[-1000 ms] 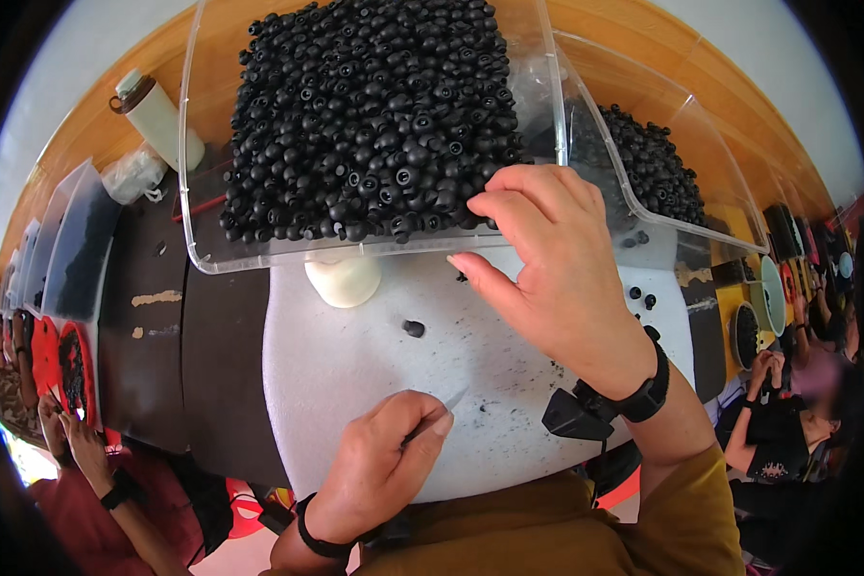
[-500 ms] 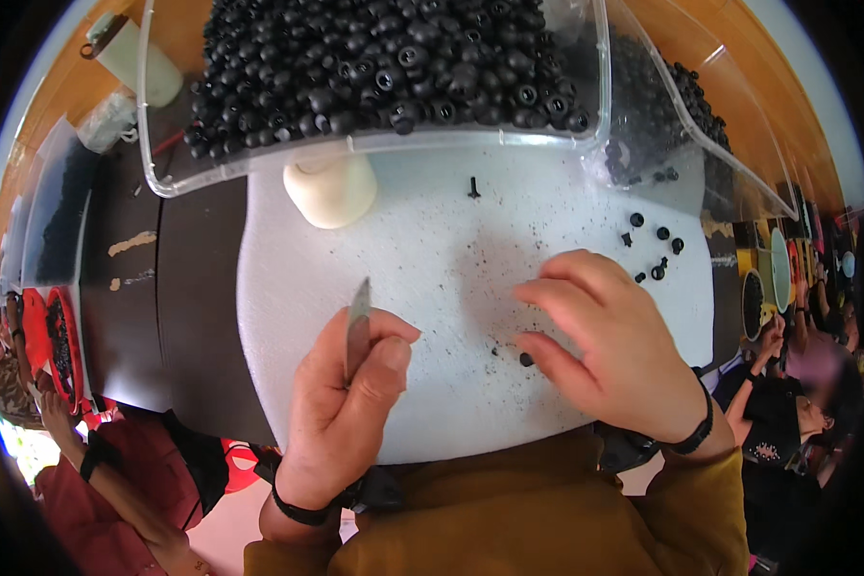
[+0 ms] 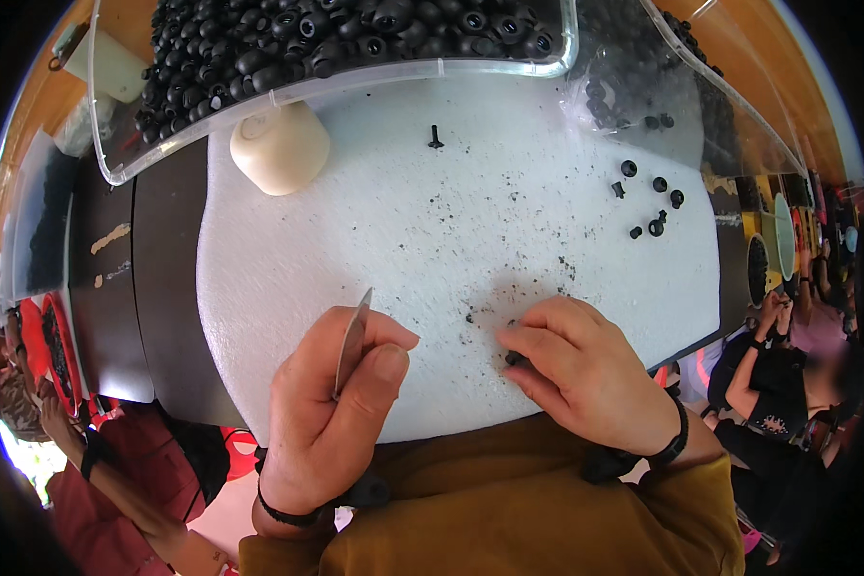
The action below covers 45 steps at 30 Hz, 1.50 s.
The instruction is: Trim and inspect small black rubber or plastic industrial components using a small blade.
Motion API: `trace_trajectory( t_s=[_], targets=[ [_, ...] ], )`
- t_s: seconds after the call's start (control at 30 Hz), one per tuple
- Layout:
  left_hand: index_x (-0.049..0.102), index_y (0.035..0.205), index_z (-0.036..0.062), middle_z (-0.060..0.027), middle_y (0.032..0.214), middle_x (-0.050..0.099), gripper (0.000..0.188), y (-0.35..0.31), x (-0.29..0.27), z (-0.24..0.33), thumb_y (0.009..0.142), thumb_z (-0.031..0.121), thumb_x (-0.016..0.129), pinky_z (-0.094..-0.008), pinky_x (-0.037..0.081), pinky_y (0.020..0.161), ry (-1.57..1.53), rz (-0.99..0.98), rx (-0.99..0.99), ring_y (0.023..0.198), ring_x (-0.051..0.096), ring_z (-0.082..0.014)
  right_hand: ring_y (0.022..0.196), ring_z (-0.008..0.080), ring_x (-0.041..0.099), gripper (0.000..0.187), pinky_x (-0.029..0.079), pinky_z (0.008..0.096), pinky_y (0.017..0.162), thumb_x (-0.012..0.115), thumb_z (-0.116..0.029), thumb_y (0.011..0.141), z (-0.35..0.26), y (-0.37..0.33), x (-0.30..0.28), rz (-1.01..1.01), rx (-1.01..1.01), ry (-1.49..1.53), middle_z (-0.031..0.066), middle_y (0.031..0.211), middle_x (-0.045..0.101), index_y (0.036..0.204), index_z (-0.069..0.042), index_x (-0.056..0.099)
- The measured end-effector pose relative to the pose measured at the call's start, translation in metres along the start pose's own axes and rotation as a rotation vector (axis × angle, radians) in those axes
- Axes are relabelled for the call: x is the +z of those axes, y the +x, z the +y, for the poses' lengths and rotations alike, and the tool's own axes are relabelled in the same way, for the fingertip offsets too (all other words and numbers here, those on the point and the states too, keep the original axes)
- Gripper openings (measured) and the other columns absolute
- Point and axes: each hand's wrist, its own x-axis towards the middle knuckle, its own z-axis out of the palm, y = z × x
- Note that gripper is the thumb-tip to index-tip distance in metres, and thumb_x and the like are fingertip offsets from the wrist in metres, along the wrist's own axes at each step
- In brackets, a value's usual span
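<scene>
In my left hand (image 3: 324, 413) is a thin metal knife blade (image 3: 353, 341), its point tilted up and away, the rest hidden by my fingers. My right hand (image 3: 590, 379) is low over the white foam sheet (image 3: 288, 259), thumb and fingertips closed around a small black rubbery piece (image 3: 515, 358) that is mostly covered. Small black crumbs lie scattered beside those fingertips. Farther off on the sheet stands a black stemmed part (image 3: 435, 137). Several small black round parts (image 3: 658, 228) sit in a loose group to the right.
A clear plastic bin (image 3: 346, 82) full of black round parts spans the far side. Against its near wall rests a cream rounded block (image 3: 280, 149). At the far right is a clear bag (image 3: 634, 96) with black parts. Other people work at both sides.
My right hand has come down and its fingers have closed on the small black piece. The left hand keeps its hold on the blade. My view has tipped, so the bin appears higher.
</scene>
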Motion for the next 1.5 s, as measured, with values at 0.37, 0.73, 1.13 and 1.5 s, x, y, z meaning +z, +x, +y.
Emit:
trace_trajectory(
  t_s=[0.37,0.73,1.13,1.5],
  targets=[
    [0.052,0.100,-0.0001,0.0021,0.072,0.048,0.013,-0.002,0.023,-0.001,0.090,0.008,0.052,-0.0189,0.033,0.056,-0.126,-0.186,-0.014,0.063,0.038,-0.0032,0.083,0.0176,0.058,0.029,0.047,0.0269,0.071,0.066,0.004,0.072,-0.010,0.002,-0.010,0.164,0.032,0.752,0.0101,0.098,0.056,0.100,-0.003,0.059],
    [0.052,0.094,-0.0007,-0.0044,0.082,0.057,0.011,-0.004,0.034,-0.006,0.086,0.004,0.058,-0.0215,0.044,0.067,-0.157,-0.127,0.126,0.073,0.052,-0.0070,0.101,0.0162,0.050,0.031,0.043,0.0277,0.084,0.062,0.009,0.076,-0.007,0.004,0.010,0.189,-0.063,1.233,0.0107,0.116,0.047,0.105,-0.002,0.060],
    [0.054,0.094,0.0018,-0.0062,0.078,0.059,0.015,-0.003,0.041,-0.016,0.081,0.001,0.062,-0.0216,0.044,0.056,0.036,-0.003,0.436,0.064,0.054,-0.0089,0.092,0.0110,0.055,0.027,0.046,0.0261,0.081,0.060,0.005,0.081,-0.014,0.002,0.013,0.193,0.074,1.400,0.0068,0.098,0.057,0.107,0.002,0.052],
    [0.051,0.094,0.0048,-0.0093,0.074,0.053,0.027,-0.001,0.027,0.003,0.071,0.001,0.066,-0.0328,0.045,0.048,0.562,-0.114,0.550,0.056,0.055,-0.0274,0.093,0.0141,0.055,0.031,0.044,0.0270,0.082,0.060,0.010,0.078,-0.006,-0.001,0.012,0.240,-0.043,1.289,0.0104,0.100,0.058,0.108,0.003,0.052]
  ],
)
